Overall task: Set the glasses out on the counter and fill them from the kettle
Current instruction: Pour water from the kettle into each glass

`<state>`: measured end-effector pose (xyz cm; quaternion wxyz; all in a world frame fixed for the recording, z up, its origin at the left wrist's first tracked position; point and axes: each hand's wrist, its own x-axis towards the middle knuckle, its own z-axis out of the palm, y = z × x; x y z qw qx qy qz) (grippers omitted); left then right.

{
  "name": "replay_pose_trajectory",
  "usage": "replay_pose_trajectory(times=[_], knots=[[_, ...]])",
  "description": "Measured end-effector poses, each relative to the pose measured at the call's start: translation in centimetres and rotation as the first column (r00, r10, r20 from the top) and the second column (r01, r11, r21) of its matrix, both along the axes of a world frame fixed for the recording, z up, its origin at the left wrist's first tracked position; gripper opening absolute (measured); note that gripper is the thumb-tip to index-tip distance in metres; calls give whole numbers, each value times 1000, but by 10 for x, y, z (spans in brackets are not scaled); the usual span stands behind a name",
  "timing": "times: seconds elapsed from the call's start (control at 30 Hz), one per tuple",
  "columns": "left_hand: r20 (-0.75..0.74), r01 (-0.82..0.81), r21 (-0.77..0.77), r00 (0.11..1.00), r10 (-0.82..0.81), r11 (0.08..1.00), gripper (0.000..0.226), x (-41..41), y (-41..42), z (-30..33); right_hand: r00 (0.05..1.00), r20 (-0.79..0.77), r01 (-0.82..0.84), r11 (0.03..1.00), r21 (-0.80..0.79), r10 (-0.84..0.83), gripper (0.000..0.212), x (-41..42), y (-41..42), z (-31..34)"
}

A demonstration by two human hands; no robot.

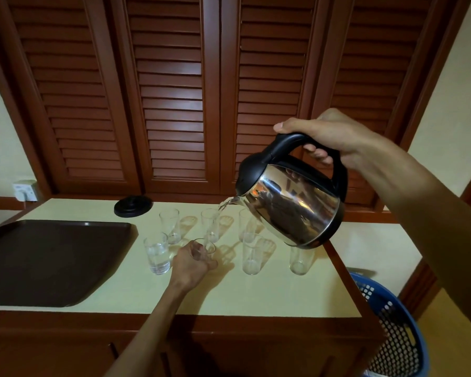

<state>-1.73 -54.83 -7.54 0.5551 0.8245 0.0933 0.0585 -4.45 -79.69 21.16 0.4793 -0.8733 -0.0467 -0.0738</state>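
Note:
Several clear glasses stand in two rows on the cream counter (269,292). My right hand (326,137) grips the black handle of a steel kettle (297,205), which is tilted left. Water runs from its spout (226,204) down toward the front-row glass (206,248) that my left hand (193,265) holds on the counter. The front-left glass (157,253) holds water. The back-left glass (170,224), the back-middle glass (210,223) and the front-right glasses (252,254) look empty. The kettle hides part of the back-right glass (245,224).
A dark brown tray (52,259) lies on the counter's left side. The black kettle base (133,205) sits at the back by the louvred wooden doors (174,99). A wall socket (25,190) is at the far left. A blue perforated basket (392,330) stands beyond the counter's right edge.

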Motion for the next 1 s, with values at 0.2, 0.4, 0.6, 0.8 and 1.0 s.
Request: replay_pose_trajectory(times=[0.2, 0.4, 0.6, 0.8, 1.0], knots=[[23, 4, -117, 1000, -1, 993, 34, 0, -2, 14, 1000, 7, -13, 998, 59, 13, 42, 2, 0, -6], [73, 24, -130, 997, -15, 991, 26, 7, -4, 38, 1000, -15, 6, 988, 155, -4, 38, 2, -3, -24], [100, 20, -184, 995, -1, 983, 24, 12, -14, 75, 1000, -25, 16, 943, 332, -8, 39, 4, -11, -50], [133, 88, -196, 989, -62, 977, 27, 15, -16, 113, 1000, 16, -15, 834, 552, 7, 39, 3, -23, -69], [143, 154, -234, 982, -123, 960, 19, 18, -17, 142, 998, 59, -44, 743, 667, 6, 32, 2, -32, -74]])
